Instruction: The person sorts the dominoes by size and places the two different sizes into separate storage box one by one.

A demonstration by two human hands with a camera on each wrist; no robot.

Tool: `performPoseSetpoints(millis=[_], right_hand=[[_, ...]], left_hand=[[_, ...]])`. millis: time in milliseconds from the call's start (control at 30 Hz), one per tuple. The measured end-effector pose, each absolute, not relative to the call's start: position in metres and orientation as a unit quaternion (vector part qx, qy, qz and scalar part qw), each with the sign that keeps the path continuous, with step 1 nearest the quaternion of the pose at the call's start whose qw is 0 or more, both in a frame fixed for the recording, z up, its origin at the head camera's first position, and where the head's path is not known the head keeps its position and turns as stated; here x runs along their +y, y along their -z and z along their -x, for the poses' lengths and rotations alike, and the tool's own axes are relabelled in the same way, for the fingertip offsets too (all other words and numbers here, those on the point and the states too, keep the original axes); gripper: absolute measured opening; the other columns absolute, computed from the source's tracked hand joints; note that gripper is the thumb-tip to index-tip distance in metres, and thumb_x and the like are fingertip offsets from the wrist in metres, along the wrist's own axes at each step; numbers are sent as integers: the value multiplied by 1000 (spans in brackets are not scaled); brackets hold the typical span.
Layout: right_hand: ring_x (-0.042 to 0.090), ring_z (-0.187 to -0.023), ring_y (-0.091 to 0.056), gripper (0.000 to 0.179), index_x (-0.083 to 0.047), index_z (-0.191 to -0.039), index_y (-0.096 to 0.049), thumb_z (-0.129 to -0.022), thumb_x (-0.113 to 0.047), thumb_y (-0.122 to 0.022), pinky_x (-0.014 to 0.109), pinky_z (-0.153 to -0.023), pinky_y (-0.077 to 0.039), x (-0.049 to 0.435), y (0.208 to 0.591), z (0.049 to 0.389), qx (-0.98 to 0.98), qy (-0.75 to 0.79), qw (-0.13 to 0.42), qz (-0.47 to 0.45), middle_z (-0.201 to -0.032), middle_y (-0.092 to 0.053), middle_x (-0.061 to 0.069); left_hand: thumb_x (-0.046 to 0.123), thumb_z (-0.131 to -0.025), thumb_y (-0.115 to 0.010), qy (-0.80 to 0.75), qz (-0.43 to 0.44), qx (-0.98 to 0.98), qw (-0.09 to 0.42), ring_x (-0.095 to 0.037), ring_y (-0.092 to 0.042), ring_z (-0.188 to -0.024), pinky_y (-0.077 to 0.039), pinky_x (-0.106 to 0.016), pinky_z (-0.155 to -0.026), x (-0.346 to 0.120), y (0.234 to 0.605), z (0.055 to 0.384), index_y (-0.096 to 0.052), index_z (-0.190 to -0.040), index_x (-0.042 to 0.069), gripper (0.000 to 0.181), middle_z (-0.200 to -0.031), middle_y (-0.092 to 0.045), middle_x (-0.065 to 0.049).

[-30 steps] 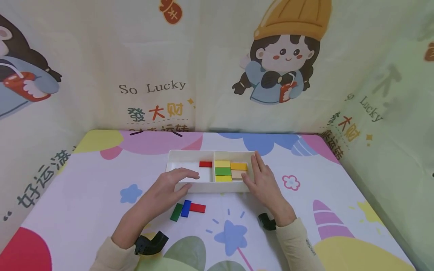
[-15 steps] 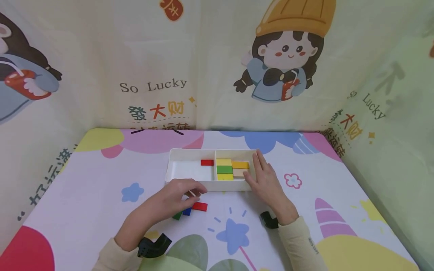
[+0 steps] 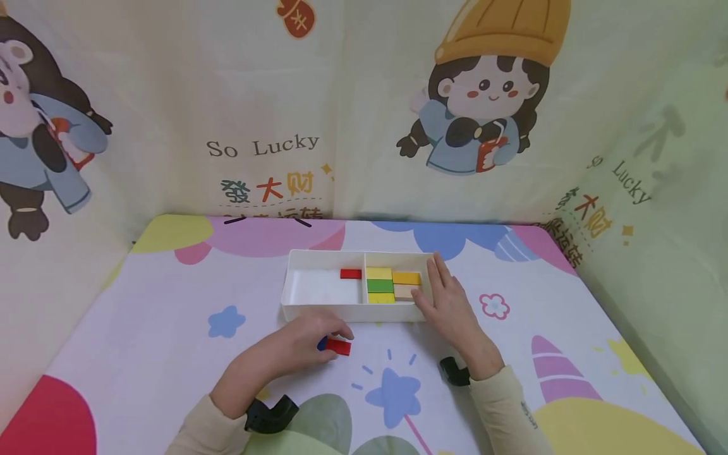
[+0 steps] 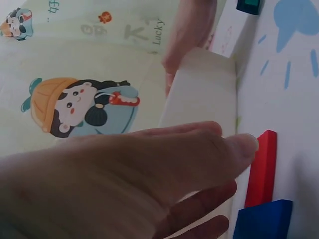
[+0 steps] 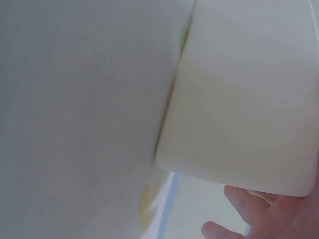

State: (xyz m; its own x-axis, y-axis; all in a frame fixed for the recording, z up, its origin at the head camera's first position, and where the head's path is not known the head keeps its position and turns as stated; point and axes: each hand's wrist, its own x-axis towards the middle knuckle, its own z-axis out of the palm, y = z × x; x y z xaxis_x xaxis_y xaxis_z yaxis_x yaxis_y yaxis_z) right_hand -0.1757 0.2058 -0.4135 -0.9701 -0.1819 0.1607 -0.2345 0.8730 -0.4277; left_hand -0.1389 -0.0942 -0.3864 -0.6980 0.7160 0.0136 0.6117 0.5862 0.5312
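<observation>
In the head view, a white two-compartment box [image 3: 324, 313] lies on the table. My right hand [image 3: 455, 309] rests at its right end, fingers straight along the outside and thumb over the front corner. In the right wrist view, fingertips [image 5: 241, 201] show past the corner of the box. My left hand [image 3: 304, 341] is over loose blocks in front of the box, thumb and fingers apart around a red block [image 3: 339, 347]. A blue block [image 4: 264, 219] touches that red block; the left thumb overlaps its far end in the left wrist view. The green block is hidden.
The left compartment contains one red block [image 3: 351, 273]. Yellow, green [image 3: 380, 286], orange [image 3: 406, 278] and beige blocks are in the right compartment. Black wrist mounts [image 3: 272, 414] are on both wrists. A printed curtain [image 3: 364, 126] stands behind the table.
My left hand has drawn back from above the left compartment, over the front wall, and down to the loose blocks, covering the green one. The right hand stays at the box.
</observation>
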Motion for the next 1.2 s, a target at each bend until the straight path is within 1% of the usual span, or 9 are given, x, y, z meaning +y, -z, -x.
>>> performPoseSetpoints(millis=[133,267,467,667,767,967,1200], right_hand=[[44,-148,-25,78,0,-157,-16,-100,-40,-50,61,-119,-25,205,415,176,-966,-226,60,-109,-167,-8,17],[44,-147,-27,78,0,-157,-16,-100,-40,-50,60,-119,-26,204,413,176,-965,-230,60,-110,-167,-8,17],[44,-148,-25,78,-1,-158,-15,-100,-41,-49,60,-119,-25,204,415,176,-968,-223,52,-106,-167,-7,16],[43,-149,-23,77,2,-157,-15,-101,-39,-49,60,-120,-23,204,413,175,-967,-223,58,-111,-167,-7,17],[44,-148,-24,76,2,-156,-16,-101,-38,-49,60,-119,-24,205,413,175,-966,-225,61,-113,-167,-8,18],[43,-149,-24,77,1,-157,-16,-101,-39,-49,61,-119,-24,205,413,175,-967,-226,58,-108,-167,-8,17],[43,-149,-24,77,-1,-158,-14,-101,-41,-48,61,-119,-24,204,413,175,-967,-225,54,-102,-168,-7,15]], left_hand=[[4,-81,-78,-246,-367,891,105,-13,-58,-96,-54,-28,-86,-93,391,137,-71,-108,10,29,-105,-69,1],[2,-80,-79,-233,-352,902,92,-13,-56,-93,-54,-28,-85,-92,396,135,-71,-107,11,30,-102,-66,1],[4,-81,-79,-212,-340,913,75,-12,-57,-93,-55,-28,-86,-88,401,133,-71,-106,12,28,-101,-65,2],[2,-82,-77,-216,-353,909,57,-12,-57,-89,-55,-26,-83,-87,398,132,-71,-104,11,24,-98,-66,0],[2,-83,-76,-222,-357,905,59,-12,-58,-89,-55,-25,-82,-85,397,132,-72,-104,11,23,-97,-66,0],[4,-85,-74,-238,-343,905,82,-10,-56,-88,-55,-23,-81,-83,397,133,-72,-107,10,23,-99,-67,-1],[4,-84,-75,-246,-340,904,84,-13,-57,-89,-56,-23,-80,-81,397,133,-72,-107,7,23,-100,-66,-4]])
